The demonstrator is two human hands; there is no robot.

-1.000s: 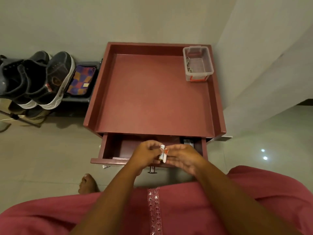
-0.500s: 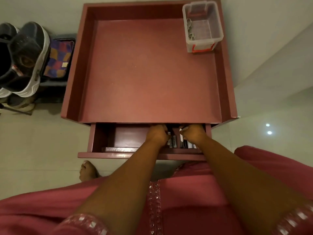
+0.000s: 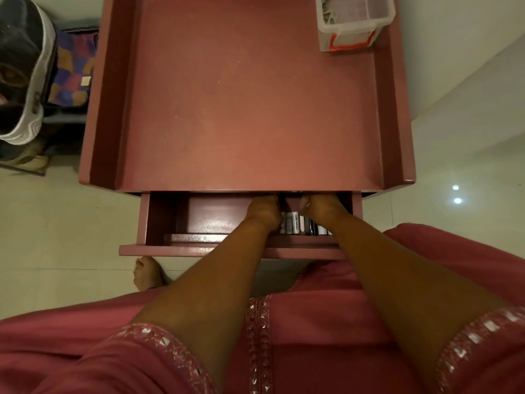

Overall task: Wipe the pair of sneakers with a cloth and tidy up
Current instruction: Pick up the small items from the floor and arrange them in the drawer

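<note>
Left hand (image 3: 264,213): reaches into the open drawer (image 3: 159,220) of the red cabinet (image 3: 250,109), back of the hand up, fingers hidden under the cabinet's front edge; whether it holds anything cannot be told. It lies against the left end of a row of small packs (image 3: 297,223).

Right hand (image 3: 322,207): also in the drawer, just right of the left hand and apart from it, fingertips tucked under the front edge; how far its fingers are spread cannot be told. It lies over the right part of the row.

Packs: white and dark, standing on edge side by side in the drawer's right half, against its front wall; print too small to read.

Sneaker (image 3: 24,72): one in view, on a rack (image 3: 25,169) left of the cabinet, well apart from both hands. Dark upper, thick white ribbed sole, tilted with the sole toward the cabinet. Its mate is not plainly seen.

Cloth (image 3: 72,73): patchwork of purple, blue, orange and pink, between the sneaker and the cabinet's left wall.

Box (image 3: 353,21): clear plastic with red latch, at the far right corner of the cabinet top; small items inside, blurred.

Foot (image 3: 147,273): bare, on the pale floor below the drawer's left front corner.

Robe (image 3: 355,302): red, silver-trimmed sleeves, fills the near edge of the view.
</note>
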